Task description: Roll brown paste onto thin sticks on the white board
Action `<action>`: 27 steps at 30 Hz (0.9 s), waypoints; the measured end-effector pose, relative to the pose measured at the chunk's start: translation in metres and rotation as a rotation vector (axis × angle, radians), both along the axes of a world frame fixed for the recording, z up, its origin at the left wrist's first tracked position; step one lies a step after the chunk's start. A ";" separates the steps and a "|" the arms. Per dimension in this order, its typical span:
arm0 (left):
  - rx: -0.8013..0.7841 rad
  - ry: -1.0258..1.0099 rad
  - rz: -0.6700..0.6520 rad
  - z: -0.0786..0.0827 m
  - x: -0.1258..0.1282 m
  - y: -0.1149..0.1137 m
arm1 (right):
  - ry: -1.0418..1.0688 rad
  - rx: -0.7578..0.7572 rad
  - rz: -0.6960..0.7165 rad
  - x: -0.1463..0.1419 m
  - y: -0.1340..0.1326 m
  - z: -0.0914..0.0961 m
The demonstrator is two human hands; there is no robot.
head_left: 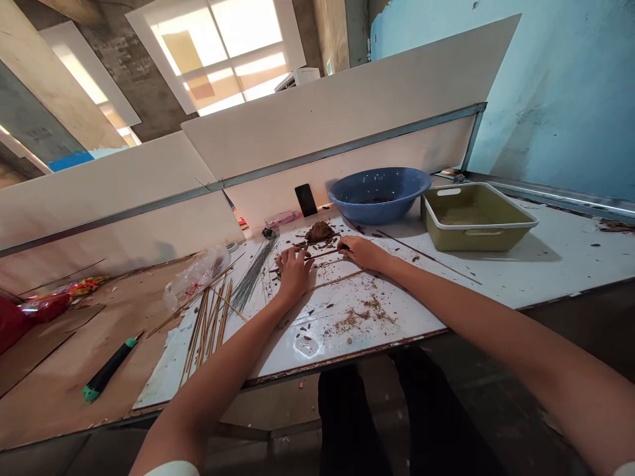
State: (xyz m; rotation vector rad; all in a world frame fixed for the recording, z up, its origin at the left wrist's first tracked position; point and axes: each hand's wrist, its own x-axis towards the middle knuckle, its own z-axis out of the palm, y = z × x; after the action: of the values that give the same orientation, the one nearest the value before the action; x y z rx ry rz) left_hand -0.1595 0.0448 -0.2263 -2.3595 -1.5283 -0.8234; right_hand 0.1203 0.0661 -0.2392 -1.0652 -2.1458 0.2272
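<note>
My left hand (292,272) curls over a thin brown-coated stick (317,255) on the white tabletop (347,330), and my right hand (358,252) pinches the stick's far end. Just beyond them sits a lump of dark brown paste (320,231). Brown crumbs lie scattered around both hands. To the left is a bundle of thin grey sticks (253,274), beside a loose pile of brown-coated sticks (208,324).
A blue bowl (380,195), an olive tray with a white rim (476,217) and an upright black phone (306,200) stand at the back. A plastic bag (196,277) and a black-and-green tool (110,369) lie on the lower left board. White panels rise behind.
</note>
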 end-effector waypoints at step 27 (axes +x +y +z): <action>-0.032 -0.026 0.036 -0.003 -0.003 0.004 | -0.069 0.016 -0.029 0.001 -0.005 0.004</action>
State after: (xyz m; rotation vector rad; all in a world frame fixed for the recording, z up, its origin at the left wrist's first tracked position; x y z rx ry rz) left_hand -0.1623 0.0491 -0.2296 -2.3456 -1.6008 -0.8310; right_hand 0.1209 0.0609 -0.2351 -1.1093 -2.1882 0.1611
